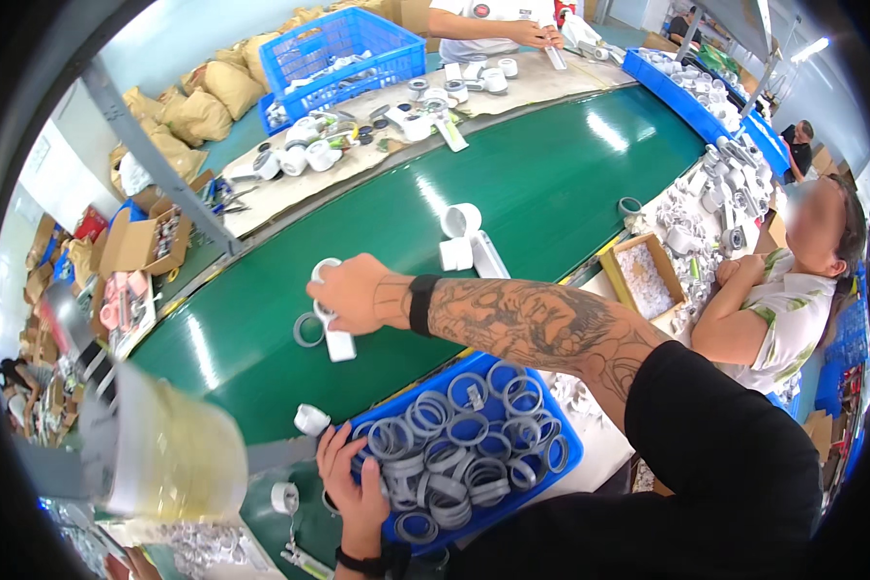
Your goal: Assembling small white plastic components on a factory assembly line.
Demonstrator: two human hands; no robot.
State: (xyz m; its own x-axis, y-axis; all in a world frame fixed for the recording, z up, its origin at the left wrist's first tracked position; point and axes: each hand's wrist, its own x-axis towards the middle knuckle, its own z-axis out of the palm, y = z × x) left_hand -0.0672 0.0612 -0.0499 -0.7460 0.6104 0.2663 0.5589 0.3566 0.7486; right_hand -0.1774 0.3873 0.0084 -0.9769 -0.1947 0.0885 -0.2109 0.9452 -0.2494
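My right hand (351, 294) reaches over the green conveyor belt (251, 358), its fingers closed round a white plastic part (339, 345) with a rounded top and flat handle. A loose grey ring (308, 330) lies beside that part. At the left end of a blue bin (572, 440), my left hand (356, 488) has its fingers stretched and thumb apart, holding nothing I can see. The bin is heaped with grey rings (445, 454). Just above the left fingertips is a small white round part (311, 419). Farther along the belt lie white parts, a cylinder (461, 220) among them.
A co-worker (773, 300) sits at right, near a cardboard box of small white pieces (643, 280). Another person (493, 29) handles a white part across the belt. A metal post (159, 155) and a blurred yellowish roll (169, 449) stand at left. A blue crate (343, 58) is beyond.
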